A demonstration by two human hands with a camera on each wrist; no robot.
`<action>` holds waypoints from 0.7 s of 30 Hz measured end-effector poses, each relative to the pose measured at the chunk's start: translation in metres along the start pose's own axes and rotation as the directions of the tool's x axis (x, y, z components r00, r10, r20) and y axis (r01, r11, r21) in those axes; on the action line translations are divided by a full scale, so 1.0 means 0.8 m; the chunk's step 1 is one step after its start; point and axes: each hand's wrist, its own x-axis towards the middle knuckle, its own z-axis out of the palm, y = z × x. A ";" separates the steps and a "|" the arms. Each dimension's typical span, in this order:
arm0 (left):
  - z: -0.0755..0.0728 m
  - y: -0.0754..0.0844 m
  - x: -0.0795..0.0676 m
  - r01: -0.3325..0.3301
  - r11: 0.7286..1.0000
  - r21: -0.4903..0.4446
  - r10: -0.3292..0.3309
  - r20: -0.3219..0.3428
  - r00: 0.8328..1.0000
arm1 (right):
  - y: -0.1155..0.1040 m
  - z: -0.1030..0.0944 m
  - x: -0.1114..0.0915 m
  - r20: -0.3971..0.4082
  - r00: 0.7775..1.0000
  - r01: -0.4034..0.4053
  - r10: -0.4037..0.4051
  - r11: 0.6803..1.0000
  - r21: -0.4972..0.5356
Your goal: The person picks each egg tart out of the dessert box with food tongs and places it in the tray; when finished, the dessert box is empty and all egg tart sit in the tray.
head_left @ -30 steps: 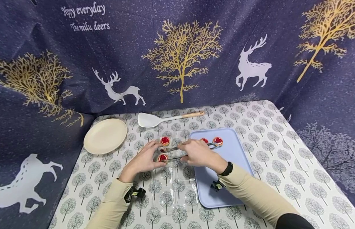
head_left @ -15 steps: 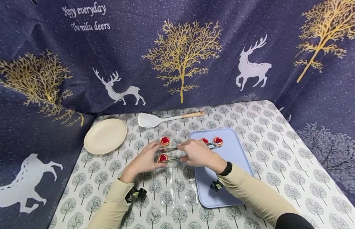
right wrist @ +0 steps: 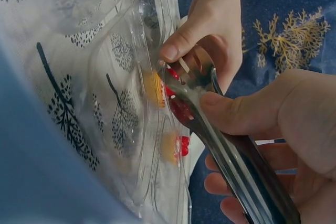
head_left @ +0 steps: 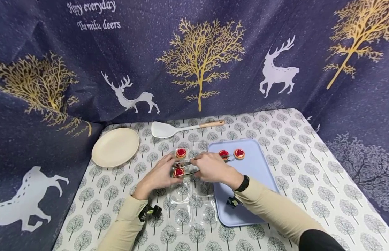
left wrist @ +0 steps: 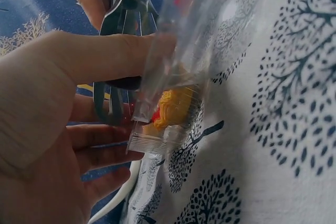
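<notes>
My right hand [head_left: 211, 167] grips a pair of metal tongs [right wrist: 236, 166], thumb along one arm. The tongs' two tips stand apart over the clear plastic tray [head_left: 190, 219], one on each side of the nearer red-topped tart [head_left: 178, 172]; whether they touch it cannot be told. A second red-topped tart [head_left: 181, 153] sits in the compartment behind. At the tray's left edge, my left hand [head_left: 158, 174] holds the plastic between thumb and fingers, around the nearer tart. In the left wrist view the tart's yellow crust shows through the clear wall.
Right of the clear tray lies a blue tray [head_left: 241, 205] bearing two tarts [head_left: 239, 153]. A cream plate [head_left: 115, 147] is at the back left. Behind the hands lies a white spatula [head_left: 164, 129] with a wooden handle. A dark patterned cloth [head_left: 213, 87] hangs behind the table.
My right hand has shifted slightly left with the tongs, uncovering more of the left tart on the blue tray. The left hand stays in place.
</notes>
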 end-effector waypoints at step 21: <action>-0.003 0.007 0.000 0.012 0.999 0.041 -0.013 0.021 1.000 | -0.015 0.009 0.010 0.028 1.000 -0.008 0.011 0.993 -0.116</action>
